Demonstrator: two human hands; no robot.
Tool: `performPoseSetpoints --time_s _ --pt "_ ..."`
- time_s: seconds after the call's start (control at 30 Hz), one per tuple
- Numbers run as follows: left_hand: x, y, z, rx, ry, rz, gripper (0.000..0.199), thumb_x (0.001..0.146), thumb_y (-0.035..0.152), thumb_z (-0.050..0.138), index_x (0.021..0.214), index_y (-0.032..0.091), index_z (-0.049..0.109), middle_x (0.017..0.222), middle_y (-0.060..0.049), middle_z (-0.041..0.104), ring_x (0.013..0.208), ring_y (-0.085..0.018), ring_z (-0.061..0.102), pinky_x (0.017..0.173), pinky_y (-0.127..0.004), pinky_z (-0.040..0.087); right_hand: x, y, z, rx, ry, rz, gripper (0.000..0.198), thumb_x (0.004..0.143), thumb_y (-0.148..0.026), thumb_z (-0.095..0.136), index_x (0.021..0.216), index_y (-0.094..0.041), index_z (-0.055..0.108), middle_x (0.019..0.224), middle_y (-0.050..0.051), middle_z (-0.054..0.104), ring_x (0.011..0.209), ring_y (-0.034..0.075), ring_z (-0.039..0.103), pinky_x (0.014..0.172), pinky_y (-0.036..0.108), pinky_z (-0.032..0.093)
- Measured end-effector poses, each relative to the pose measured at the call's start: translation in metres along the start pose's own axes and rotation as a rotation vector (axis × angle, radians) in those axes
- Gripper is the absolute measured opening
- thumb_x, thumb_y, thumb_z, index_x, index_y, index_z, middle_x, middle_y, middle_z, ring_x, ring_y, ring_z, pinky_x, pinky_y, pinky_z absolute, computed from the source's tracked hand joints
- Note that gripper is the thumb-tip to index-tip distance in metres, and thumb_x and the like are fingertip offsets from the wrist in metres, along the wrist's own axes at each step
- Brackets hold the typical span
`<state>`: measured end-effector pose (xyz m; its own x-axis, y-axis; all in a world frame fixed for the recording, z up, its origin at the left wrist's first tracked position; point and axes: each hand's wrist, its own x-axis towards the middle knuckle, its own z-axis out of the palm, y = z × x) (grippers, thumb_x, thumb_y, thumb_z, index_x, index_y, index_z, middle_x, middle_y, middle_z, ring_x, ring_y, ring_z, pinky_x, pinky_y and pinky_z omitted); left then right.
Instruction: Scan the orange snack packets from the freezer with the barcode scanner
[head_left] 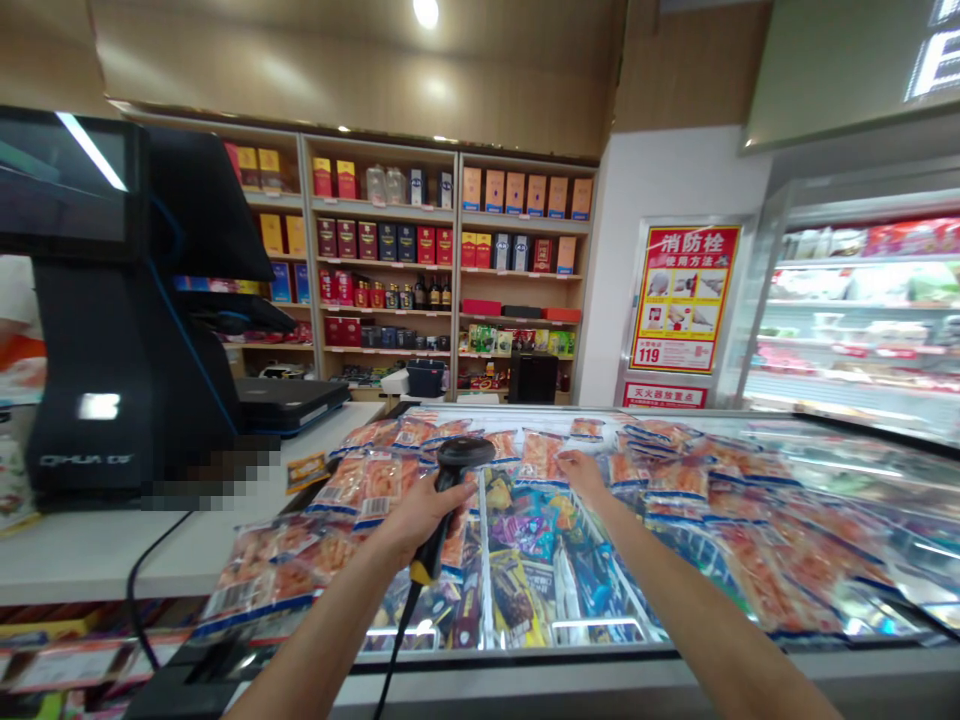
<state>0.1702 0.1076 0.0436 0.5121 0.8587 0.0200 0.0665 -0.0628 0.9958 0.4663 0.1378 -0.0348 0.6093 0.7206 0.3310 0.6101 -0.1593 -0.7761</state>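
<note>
My left hand is closed around the grip of a black barcode scanner, whose yellow-tipped handle trails a cable down toward the front edge. My right hand pinches the right edge of a clear packet of orange-pink food on the freezer's glass top. Similar packets with blue-striped edges lie spread on the glass to the left and in a heap to the right. Under the glass, between my arms, colourful wrapped goods show in wire baskets.
A black cash register stands on the white counter at left, with a small yellow packet near the counter's edge. Shelves of boxed goods line the back wall. A lit open cooler is at right, beside a red poster.
</note>
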Motion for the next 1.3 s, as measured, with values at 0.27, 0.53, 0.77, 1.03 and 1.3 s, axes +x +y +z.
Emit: performPoseSetpoints --time_s 0.27,0.53,0.77,1.03,1.3 --pt "-0.005 -0.001 -0.014 0.010 0.035 0.009 0.036 0.056 0.047 0.061 0.057 0.016 0.042 0.041 0.005 0.046 0.035 -0.007 0.042 0.039 -0.020 0.032 -0.029 -0.026 0.051 0.023 -0.215 0.012 0.016 0.070 -0.020 0.046 0.075 -0.016 0.060 0.060 -0.001 0.062 0.055 0.011 0.057 0.048 0.018 0.037" --pt "0.001 -0.001 -0.005 0.030 0.047 -0.003 0.034 0.058 0.045 0.061 0.059 0.017 0.042 0.041 0.006 0.046 0.037 -0.007 0.042 0.039 -0.019 0.033 -0.017 -0.031 0.048 -0.271 -0.157 -0.083 0.022 0.070 -0.029 0.047 0.073 -0.016 0.064 0.079 0.005 0.066 0.079 0.017 0.058 0.065 0.022 0.039" --pt "0.018 0.003 0.012 0.025 0.007 -0.071 0.032 0.059 0.045 0.060 0.063 0.017 0.045 0.043 0.005 0.048 0.037 -0.008 0.043 0.038 -0.020 0.033 0.036 0.011 0.000 -0.418 0.026 -0.026 0.028 0.074 -0.023 0.039 0.090 -0.017 0.060 0.090 0.006 0.064 0.088 0.017 0.057 0.072 0.023 0.039" --pt "0.044 0.002 0.020 0.047 0.006 -0.130 0.035 0.057 0.051 0.059 0.060 0.017 0.048 0.044 0.003 0.049 0.038 -0.008 0.042 0.038 -0.019 0.032 0.115 0.070 -0.018 -0.561 0.162 0.161 0.036 0.075 -0.018 0.037 0.107 -0.011 0.051 0.094 0.014 0.061 0.091 0.019 0.056 0.072 0.025 0.041" --pt "0.050 -0.001 0.014 0.058 0.094 -0.127 0.038 0.057 0.055 0.057 0.058 0.018 0.049 0.042 0.002 0.049 0.038 -0.008 0.041 0.037 -0.019 0.030 0.149 0.092 -0.006 -0.596 0.075 0.217 0.027 0.069 -0.009 0.041 0.086 -0.007 0.063 0.088 0.019 0.062 0.087 0.025 0.058 0.067 0.031 0.043"
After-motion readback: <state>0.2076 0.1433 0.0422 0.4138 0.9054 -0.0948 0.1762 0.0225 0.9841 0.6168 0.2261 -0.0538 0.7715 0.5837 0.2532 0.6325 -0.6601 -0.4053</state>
